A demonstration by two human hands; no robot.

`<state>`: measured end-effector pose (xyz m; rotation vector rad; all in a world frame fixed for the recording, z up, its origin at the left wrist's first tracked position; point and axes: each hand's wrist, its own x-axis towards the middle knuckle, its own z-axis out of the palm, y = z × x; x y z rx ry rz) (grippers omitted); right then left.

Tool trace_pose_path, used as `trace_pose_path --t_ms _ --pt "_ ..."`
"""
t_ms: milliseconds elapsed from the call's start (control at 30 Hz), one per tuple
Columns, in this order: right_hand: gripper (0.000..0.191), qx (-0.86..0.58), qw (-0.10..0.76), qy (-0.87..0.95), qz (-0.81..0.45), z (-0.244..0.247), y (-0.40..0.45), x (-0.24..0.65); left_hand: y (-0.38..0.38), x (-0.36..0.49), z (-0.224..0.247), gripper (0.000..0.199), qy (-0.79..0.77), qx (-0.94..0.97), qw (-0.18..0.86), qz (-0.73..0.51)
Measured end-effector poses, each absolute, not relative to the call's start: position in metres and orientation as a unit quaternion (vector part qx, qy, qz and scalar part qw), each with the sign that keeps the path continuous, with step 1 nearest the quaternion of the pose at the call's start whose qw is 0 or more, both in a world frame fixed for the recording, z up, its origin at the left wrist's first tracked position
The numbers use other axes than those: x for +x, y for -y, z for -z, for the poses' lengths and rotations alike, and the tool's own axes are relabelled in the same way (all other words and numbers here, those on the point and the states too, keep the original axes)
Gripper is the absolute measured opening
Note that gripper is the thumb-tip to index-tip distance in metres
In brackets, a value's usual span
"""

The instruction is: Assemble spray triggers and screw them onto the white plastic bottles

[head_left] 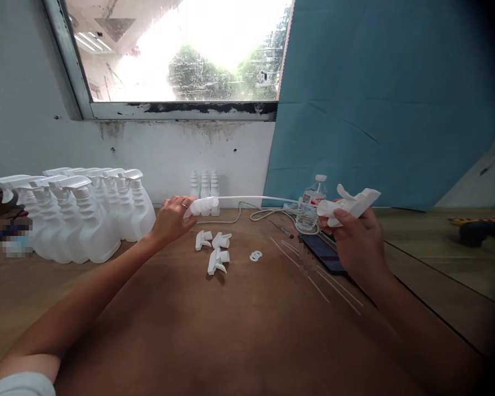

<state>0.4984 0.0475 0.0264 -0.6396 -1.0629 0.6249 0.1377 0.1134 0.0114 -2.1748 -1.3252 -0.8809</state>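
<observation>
My left hand [174, 217] is wrapped round a small white plastic bottle [203, 206], tipped on its side with its neck to the right. In my right hand [361, 236] is a white trigger spray head [352, 206]. A long thin white tube [259, 197] runs from the spray head leftward to the bottle's mouth; whether its tip is inside I cannot tell. Between my hands on the table lie several loose spray heads [218, 261] and a few small white ring washers [256, 256]. Loose thin tubes [334, 283] lie to the right.
Several white bottles with spray heads [93, 225] stand at left. Small white bottles [205, 181] stand by the wall. A clear water bottle [309, 206], a white cable [258, 213], a screwdriver [284, 230] and a dark phone [324, 254] lie around the right side of the brown table [214, 335].
</observation>
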Motion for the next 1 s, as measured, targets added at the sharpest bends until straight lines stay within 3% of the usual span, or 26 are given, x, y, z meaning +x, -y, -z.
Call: trace_pose_path --t_ms 667,867,1000 --pt "0.039 -0.349 0.748 0.504 -0.253 -0.008 -0.05 0.494 -0.104 0.146 -0.01 0.04 0.465 -0.818 0.191 0.281" --pt "0.032 -0.336 0.752 0.517 -0.233 -0.005 -0.054 0.496 -0.093 0.151 -0.017 0.04 0.441 -0.832 0.194 0.278" --pt "0.033 -0.323 0.742 0.538 -0.234 -0.016 -0.048 0.492 -0.074 0.16 -0.027 0.039 0.424 -0.847 0.136 0.291"
